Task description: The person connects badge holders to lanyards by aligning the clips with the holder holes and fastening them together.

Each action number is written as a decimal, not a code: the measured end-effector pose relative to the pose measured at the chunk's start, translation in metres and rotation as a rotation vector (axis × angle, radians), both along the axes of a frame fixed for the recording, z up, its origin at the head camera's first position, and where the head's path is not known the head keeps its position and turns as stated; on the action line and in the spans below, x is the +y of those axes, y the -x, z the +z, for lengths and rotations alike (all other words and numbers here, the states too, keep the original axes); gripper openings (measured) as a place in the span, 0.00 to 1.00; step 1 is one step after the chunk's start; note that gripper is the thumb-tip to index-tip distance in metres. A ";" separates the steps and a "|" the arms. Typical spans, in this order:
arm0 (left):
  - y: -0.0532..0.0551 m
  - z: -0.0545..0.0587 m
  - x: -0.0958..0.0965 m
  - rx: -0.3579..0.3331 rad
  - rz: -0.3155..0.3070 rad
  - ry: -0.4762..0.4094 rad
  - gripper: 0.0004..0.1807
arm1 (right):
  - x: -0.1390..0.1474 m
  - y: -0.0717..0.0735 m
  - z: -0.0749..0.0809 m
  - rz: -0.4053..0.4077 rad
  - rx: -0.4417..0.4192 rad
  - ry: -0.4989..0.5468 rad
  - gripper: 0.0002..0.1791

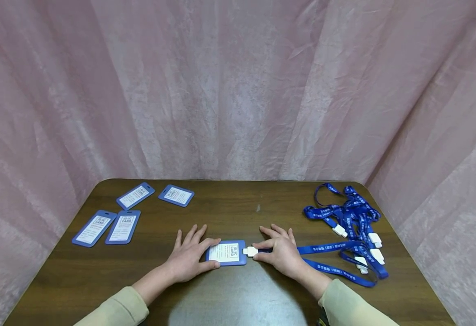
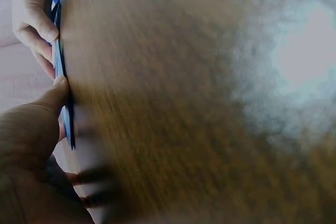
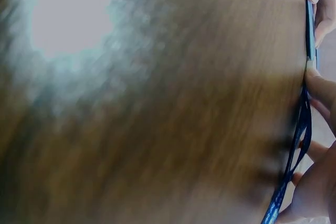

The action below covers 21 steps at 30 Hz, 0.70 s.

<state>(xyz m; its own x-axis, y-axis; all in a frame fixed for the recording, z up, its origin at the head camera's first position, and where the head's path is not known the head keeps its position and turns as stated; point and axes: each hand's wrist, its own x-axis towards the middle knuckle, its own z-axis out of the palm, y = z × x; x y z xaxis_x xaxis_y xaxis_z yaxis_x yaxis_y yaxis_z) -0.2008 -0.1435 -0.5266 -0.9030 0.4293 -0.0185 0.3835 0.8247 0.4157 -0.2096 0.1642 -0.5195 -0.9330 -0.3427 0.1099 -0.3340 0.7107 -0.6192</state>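
A blue badge holder [image 1: 242, 259] with a white ID card lies flat at the table's front middle, its slotted end to the right. My left hand [image 1: 187, 260] grips its left end between thumb and index finger, the other fingers spread on the table. My right hand [image 1: 283, 256] pinches the white plastic clip [image 1: 251, 251] of a blue lanyard [image 1: 323, 248], and the clip's tip meets the slotted end. From there the strap runs under the right hand toward the right. Edge-on, the badge holder [image 2: 66, 116] shows by the thumb in the left wrist view.
Several more blue badge holders [image 1: 123, 227] lie at the table's left and back left. On the right is a tangled pile of blue lanyards [image 1: 354, 213] with white clips [image 1: 375, 240]. Pink curtains [image 1: 230, 90] hang behind the brown wooden table [image 1: 238, 203].
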 end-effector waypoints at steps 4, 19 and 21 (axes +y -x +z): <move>0.002 -0.005 -0.002 0.008 -0.009 -0.013 0.37 | -0.003 -0.001 0.001 0.003 0.017 -0.006 0.14; 0.000 0.008 0.002 0.028 0.001 -0.022 0.35 | -0.002 0.001 0.000 -0.002 0.022 -0.034 0.13; 0.000 0.006 0.003 0.037 0.010 -0.017 0.35 | -0.001 0.001 -0.001 -0.004 0.024 -0.044 0.13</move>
